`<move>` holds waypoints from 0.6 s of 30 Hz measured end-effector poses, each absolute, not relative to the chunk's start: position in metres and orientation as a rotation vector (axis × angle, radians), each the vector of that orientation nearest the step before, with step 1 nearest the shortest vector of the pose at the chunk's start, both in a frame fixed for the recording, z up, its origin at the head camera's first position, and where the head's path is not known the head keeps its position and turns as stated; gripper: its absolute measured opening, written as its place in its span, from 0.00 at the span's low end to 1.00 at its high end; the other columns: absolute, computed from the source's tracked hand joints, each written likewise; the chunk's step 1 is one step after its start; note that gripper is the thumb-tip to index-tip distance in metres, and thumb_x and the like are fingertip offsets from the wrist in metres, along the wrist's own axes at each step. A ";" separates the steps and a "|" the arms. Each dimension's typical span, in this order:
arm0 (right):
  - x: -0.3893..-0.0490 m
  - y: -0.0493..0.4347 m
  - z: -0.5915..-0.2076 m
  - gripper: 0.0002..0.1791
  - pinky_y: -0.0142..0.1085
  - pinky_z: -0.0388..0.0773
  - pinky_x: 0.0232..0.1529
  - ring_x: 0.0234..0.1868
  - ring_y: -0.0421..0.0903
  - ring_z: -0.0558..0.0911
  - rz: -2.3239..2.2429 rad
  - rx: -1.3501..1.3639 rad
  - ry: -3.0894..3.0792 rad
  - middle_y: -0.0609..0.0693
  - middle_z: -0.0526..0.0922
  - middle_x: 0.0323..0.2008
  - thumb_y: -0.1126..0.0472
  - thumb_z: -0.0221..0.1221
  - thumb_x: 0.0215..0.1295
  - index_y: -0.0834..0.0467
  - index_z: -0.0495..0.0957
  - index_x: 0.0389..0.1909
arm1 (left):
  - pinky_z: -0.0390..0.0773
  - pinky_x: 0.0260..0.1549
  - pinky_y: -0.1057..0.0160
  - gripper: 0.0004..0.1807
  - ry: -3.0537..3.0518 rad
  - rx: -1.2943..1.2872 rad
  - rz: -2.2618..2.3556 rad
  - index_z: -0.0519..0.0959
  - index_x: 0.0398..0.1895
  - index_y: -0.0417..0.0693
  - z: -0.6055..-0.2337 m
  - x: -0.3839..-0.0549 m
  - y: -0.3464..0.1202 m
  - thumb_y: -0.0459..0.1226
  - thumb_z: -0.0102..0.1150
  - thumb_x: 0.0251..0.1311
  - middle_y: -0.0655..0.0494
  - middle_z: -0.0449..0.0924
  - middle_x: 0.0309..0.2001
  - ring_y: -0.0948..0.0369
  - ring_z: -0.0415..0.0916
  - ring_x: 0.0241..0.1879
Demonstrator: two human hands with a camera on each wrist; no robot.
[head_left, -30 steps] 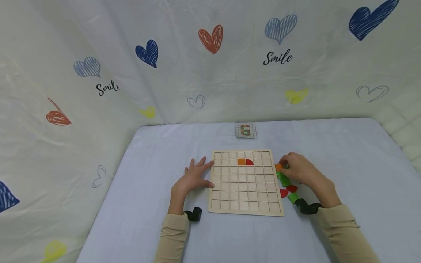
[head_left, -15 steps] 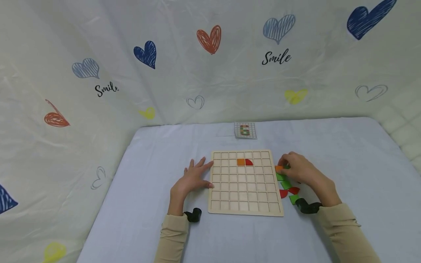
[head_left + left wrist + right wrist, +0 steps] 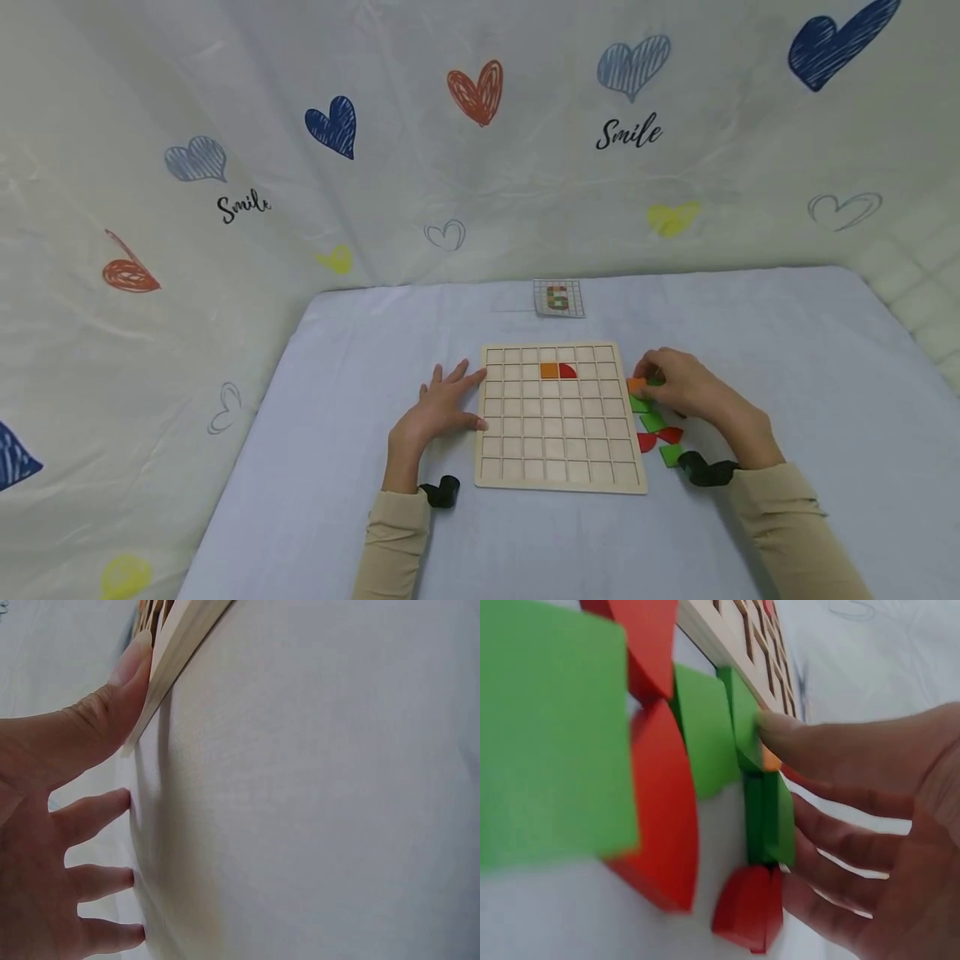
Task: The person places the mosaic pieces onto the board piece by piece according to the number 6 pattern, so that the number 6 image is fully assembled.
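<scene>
My left hand has its fingers spread beside the wooden grid board, thumb and index fingertip at the left edge. In the left wrist view the thumb lies against the board's side. An orange square block and a red quarter-round block sit in neighbouring cells near the top. At the right edge my right hand bends thumb and index finger round another orange block, mostly hidden in the right wrist view. Green blocks and red quarter-round blocks lie around it.
A small printed card with a coloured grid pattern lies at the back of the table, beyond the board. White cloth covers the table. A curtain printed with hearts hangs behind.
The orange block by my right hand and several loose green and red blocks have shifted slightly toward me. My left hand and the board look unchanged.
</scene>
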State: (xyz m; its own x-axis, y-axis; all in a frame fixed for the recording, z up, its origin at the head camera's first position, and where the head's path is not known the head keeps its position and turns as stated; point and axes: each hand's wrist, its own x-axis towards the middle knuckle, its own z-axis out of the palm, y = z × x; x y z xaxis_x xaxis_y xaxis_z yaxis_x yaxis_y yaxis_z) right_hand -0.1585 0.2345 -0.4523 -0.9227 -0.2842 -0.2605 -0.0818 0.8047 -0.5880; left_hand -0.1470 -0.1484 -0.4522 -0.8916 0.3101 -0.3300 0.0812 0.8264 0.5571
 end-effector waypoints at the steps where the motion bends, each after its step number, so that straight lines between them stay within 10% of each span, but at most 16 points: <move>1: -0.158 0.237 -0.452 0.15 0.43 0.80 0.34 0.40 0.53 0.77 -0.843 -0.288 2.655 0.62 0.82 0.44 0.63 0.67 0.64 0.66 0.79 0.47 | 0.38 0.73 0.26 0.49 2.595 0.297 0.766 0.63 0.80 0.58 -0.452 -0.147 -0.148 0.44 0.76 0.55 0.49 0.46 0.84 0.35 0.28 0.81; 6: -0.155 0.247 -0.451 0.17 0.55 0.81 0.51 0.47 0.57 0.79 -0.842 -0.315 2.661 0.62 0.84 0.47 0.61 0.69 0.62 0.65 0.80 0.49 | 0.37 0.74 0.27 0.49 2.589 0.306 0.775 0.62 0.80 0.59 -0.453 -0.148 -0.148 0.44 0.76 0.55 0.49 0.46 0.84 0.36 0.27 0.81; 18: -0.152 0.268 -0.440 0.20 0.54 0.82 0.47 0.44 0.58 0.78 -0.734 -0.268 2.646 0.63 0.83 0.44 0.63 0.71 0.57 0.68 0.78 0.48 | 0.39 0.73 0.26 0.49 2.604 0.292 0.765 0.63 0.80 0.58 -0.455 -0.148 -0.149 0.44 0.77 0.54 0.48 0.47 0.83 0.35 0.29 0.81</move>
